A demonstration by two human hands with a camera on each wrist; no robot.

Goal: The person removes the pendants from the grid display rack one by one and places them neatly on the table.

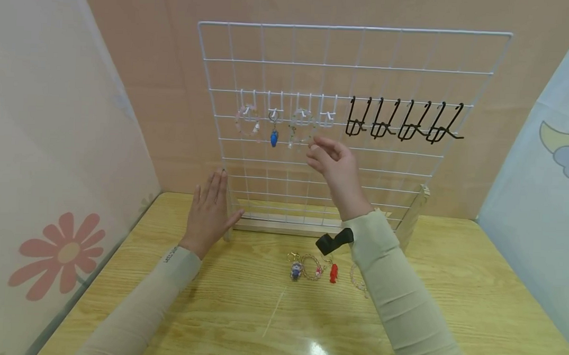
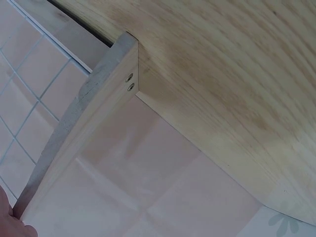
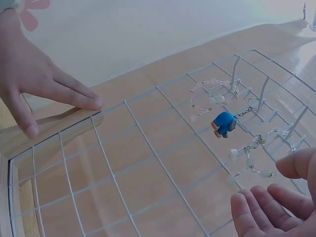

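Observation:
My left hand (image 1: 208, 208) rests with straight fingers against the left side of a white wire grid rack (image 1: 355, 28), at its wooden side support (image 2: 74, 116). In front of the grid my right hand (image 1: 335, 166) is raised beside a clear and green beaded bracelet (image 3: 254, 153), which hangs from a white hook. In the right wrist view its thumb and fingers stand apart, close to the beads, with nothing seen between them. Left of that bracelet hang a blue figure keychain (image 3: 224, 123) and a pink beaded bracelet (image 3: 200, 94), each on a white hook.
One white hook (image 1: 327, 116) bears nothing. Several black hooks (image 1: 382, 121) hang at the grid's right. On the wooden table (image 1: 241, 302) lie a purple figure keychain (image 1: 296, 271), a pink bracelet (image 1: 312, 267), a red keychain (image 1: 334, 273) and a pale bracelet (image 1: 355, 278) partly behind the right sleeve.

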